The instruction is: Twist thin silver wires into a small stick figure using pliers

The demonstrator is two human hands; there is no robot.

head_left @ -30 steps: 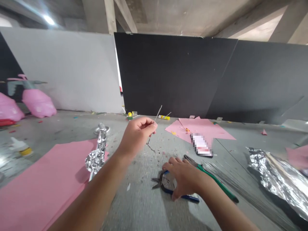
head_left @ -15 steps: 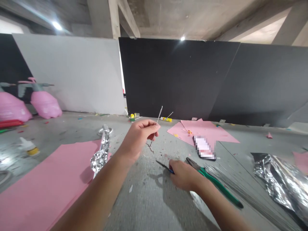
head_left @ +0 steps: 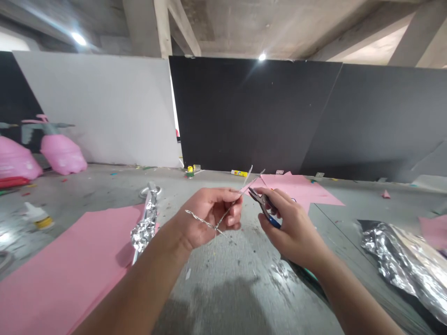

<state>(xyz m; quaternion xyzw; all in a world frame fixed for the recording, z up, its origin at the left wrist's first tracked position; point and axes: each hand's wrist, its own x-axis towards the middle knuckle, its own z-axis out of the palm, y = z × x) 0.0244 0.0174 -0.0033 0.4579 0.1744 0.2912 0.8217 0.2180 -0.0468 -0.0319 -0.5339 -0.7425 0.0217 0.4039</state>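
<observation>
Between the thumb and fingers of my left hand [head_left: 213, 214] is a twisted wire piece [head_left: 202, 220], with branching twisted ends below the grip and two loose strands pointing up and right. My right hand [head_left: 291, 225] is wrapped around small blue-handled pliers [head_left: 263, 207]. Their dark jaws are close to the wire strands, just right of my left fingertips; whether they touch the wire I cannot tell. Beneath my right forearm, green-handled pliers [head_left: 305, 274] lie on the grey table, mostly hidden.
Pink paper [head_left: 80, 256] and crumpled foil [head_left: 144, 232] lie at left, with a white glue bottle [head_left: 39, 216]. More pink paper [head_left: 324, 193] is behind my right hand. A foil sheet [head_left: 394, 260] lies at right. A yellow glue stick [head_left: 239, 173] is near the black panel [head_left: 244, 111].
My right hand has lifted the blue-handled pliers from low over the table up to the wire strands. My left hand has turned the wire, so its strands now lean right.
</observation>
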